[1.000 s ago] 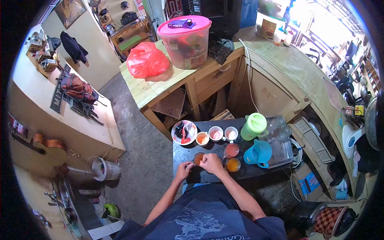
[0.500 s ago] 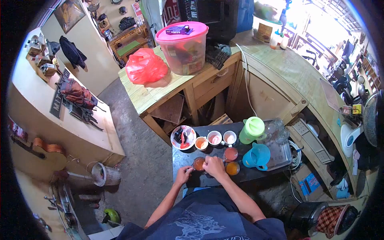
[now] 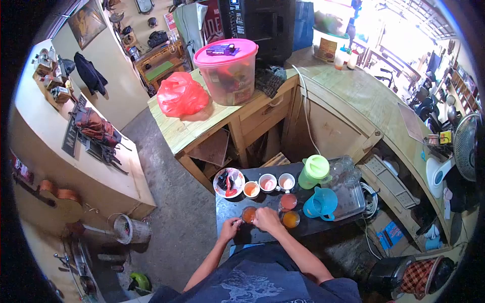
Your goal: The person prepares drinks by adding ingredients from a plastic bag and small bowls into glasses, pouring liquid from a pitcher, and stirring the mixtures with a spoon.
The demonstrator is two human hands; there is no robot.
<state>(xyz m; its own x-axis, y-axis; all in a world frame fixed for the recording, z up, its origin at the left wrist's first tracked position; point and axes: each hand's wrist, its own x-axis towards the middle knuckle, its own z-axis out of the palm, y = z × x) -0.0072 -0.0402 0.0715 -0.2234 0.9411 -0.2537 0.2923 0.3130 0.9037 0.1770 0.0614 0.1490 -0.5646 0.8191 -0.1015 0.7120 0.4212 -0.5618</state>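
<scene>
A glass of orange-brown drink [image 3: 248, 215] stands on the dark low table [image 3: 225, 208] between my hands. My left hand [image 3: 230, 229] pinches at its left edge, fingers closed. My right hand [image 3: 268, 220] is closed at its right rim, knuckles up; whatever its fingers hold is hidden. Right of that hand are a glass of pink drink [image 3: 288, 203] and a glass of yellow-orange drink [image 3: 291, 219]. Behind stand a cup with orange contents [image 3: 251, 190] and two white cups, one in the middle [image 3: 267, 183] and one at the right [image 3: 286, 183], with pale pink contents.
A bowl [image 3: 217, 188] with black and red plastic sits at the table's back left. Toward the right are a lidded green pitcher [image 3: 314, 172], a blue pitcher [image 3: 323, 203] and a metal tray [image 3: 349, 204] beside clear glasses [image 3: 344, 170]. A wooden counter [image 3: 182, 135] rises beyond.
The camera view has tilted a little, so the scene sits slightly differently. Both hands stay at the same glass; my right hand has turned or shifted slightly.
</scene>
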